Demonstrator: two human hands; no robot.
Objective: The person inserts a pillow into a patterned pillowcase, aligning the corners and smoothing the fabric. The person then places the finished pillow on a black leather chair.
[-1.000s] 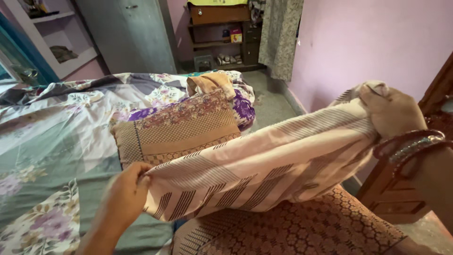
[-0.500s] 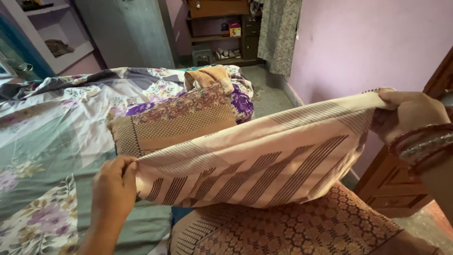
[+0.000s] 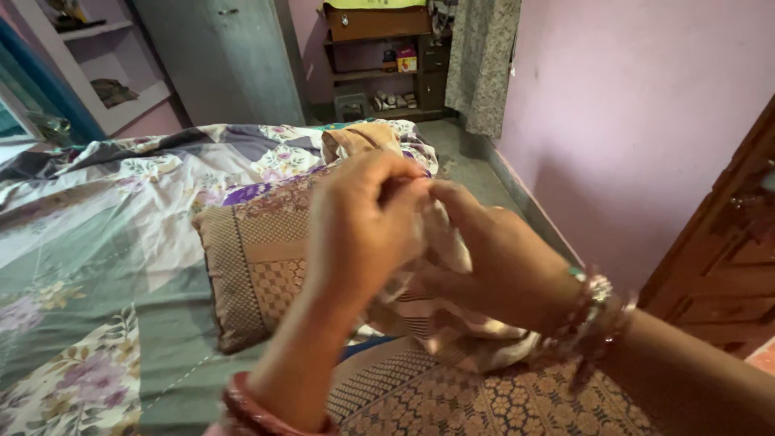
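My left hand (image 3: pixel 363 226) and my right hand (image 3: pixel 496 258) meet in front of me, both pinching the top edges of a cream striped pillow cover (image 3: pixel 452 323). The cover hangs folded in half beneath them, its lower part bunched over a brown patterned pillow (image 3: pixel 500 400) near my lap. Behind my hands a second brown patterned pillow (image 3: pixel 250 258) lies on the bed. Bangles circle both wrists.
A floral patchwork bedsheet (image 3: pixel 97 242) covers the bed at left. A tan cloth (image 3: pixel 359 137) lies at the bed's far end. A grey cupboard (image 3: pixel 226 56), a wooden shelf (image 3: pixel 379 56), a hanging cloth (image 3: pixel 480 56), a pink wall and a wooden door (image 3: pixel 726 242) surround the floor strip.
My hands were spread wide with the cover stretched between them. They have come together in the middle, folding the cover in half so it hangs down.
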